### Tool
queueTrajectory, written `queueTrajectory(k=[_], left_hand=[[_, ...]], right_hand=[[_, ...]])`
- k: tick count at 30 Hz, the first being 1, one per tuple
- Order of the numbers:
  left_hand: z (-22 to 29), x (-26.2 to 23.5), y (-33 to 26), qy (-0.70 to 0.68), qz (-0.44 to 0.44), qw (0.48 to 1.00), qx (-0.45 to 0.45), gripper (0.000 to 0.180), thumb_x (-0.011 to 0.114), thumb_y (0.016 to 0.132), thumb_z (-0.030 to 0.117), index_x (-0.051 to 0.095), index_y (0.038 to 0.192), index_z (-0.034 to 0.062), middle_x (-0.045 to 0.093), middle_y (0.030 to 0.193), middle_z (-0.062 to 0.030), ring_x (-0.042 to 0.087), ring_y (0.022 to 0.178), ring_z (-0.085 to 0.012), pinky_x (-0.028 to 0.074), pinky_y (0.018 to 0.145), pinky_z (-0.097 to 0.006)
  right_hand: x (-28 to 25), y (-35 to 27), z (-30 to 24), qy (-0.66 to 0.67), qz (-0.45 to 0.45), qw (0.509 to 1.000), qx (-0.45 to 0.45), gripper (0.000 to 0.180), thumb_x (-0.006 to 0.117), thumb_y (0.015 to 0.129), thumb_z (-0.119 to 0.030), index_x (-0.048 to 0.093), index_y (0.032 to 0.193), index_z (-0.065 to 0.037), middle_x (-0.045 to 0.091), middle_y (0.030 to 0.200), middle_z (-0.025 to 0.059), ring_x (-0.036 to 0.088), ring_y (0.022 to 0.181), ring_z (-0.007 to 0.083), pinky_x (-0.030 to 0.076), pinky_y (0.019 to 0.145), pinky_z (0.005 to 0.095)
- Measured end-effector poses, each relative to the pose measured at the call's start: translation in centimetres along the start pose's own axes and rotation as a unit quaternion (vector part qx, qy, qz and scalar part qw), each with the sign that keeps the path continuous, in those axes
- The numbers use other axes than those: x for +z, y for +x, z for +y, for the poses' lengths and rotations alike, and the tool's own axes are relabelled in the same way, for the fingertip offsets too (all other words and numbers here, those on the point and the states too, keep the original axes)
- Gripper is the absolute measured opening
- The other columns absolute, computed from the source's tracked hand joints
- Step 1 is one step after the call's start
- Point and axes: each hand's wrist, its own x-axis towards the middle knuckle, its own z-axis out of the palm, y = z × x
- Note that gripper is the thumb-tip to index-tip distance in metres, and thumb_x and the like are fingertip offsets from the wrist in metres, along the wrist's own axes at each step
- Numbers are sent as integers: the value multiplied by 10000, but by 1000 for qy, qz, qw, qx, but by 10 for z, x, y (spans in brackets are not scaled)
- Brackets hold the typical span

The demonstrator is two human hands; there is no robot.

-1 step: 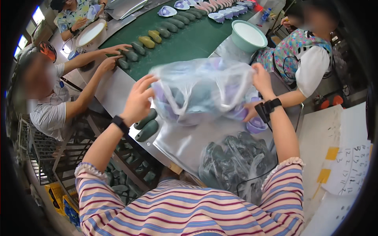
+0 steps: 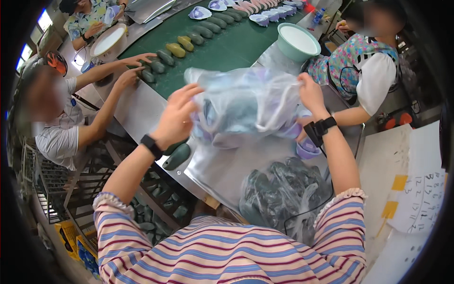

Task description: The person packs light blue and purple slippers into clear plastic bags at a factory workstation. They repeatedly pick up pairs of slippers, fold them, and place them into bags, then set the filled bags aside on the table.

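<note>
I hold a clear plastic bag (image 2: pixel 246 111) up over the metal table (image 2: pixel 222 168), and dark grey-green and lilac shoe-shaped pieces show through it. My left hand (image 2: pixel 176 118) grips the bag's left side. My right hand (image 2: pixel 311 93) grips its right side, where the film bunches. Both wrists wear black bands. Under the bag, near my chest, lies a second clear bag (image 2: pixel 283 196) full of dark pieces. A single dark grey piece (image 2: pixel 177 156) rests at the table's left edge below my left wrist. A lilac piece (image 2: pixel 307 150) lies beside my right wrist.
A green conveyor belt (image 2: pixel 236 47) carries rows of dark, yellow and pale pieces. A teal basin (image 2: pixel 298 41) stands at its right. A person on the left has both hands (image 2: pixel 135 68) on the belt; another person (image 2: pixel 366 71) sits at the right. Racks (image 2: pixel 161 208) hold dark pieces below.
</note>
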Motion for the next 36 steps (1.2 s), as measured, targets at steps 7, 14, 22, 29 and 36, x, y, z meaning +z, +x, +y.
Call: queueTrajectory(k=[7,14,22,29,36], left_hand=[[-31,114,37,29,-230,949,-213,514,663,684,199,492,1154,80,570,1081,-161,526,1019,-316,389,873,-403],[2,-6,38,-38,-168,985,-29,116,634,636,131,559,691,62,580,994,-126,529,1003,-304,427,780,-403],[69,0,21,-278,-260,909,168,142,578,635,24,465,721,31,526,647,-117,569,691,-275,448,838,-422],[-11,-27,-80,112,-629,766,-70,330,599,727,366,636,844,60,607,609,-106,607,550,-289,490,538,-403],[-13,24,-37,-266,-309,806,-429,551,532,812,354,405,1254,51,553,1091,-205,556,953,-361,449,826,-407]], right_hand=[[2,2,-11,-185,-325,925,-69,204,464,700,-105,659,739,-62,630,776,189,624,741,330,486,680,418],[-72,-12,43,295,-169,915,216,150,465,718,-93,539,620,-6,523,541,167,500,468,278,399,489,383],[-19,-54,-116,134,-183,927,-298,189,579,667,-119,581,849,-67,584,906,124,569,840,280,441,681,356],[-42,-99,38,-296,-486,810,-142,619,677,643,-393,505,1131,-54,523,1160,93,497,1069,234,404,796,516],[4,-72,60,79,-481,870,70,485,583,726,-284,494,1063,53,563,1032,251,557,951,360,449,807,443]])
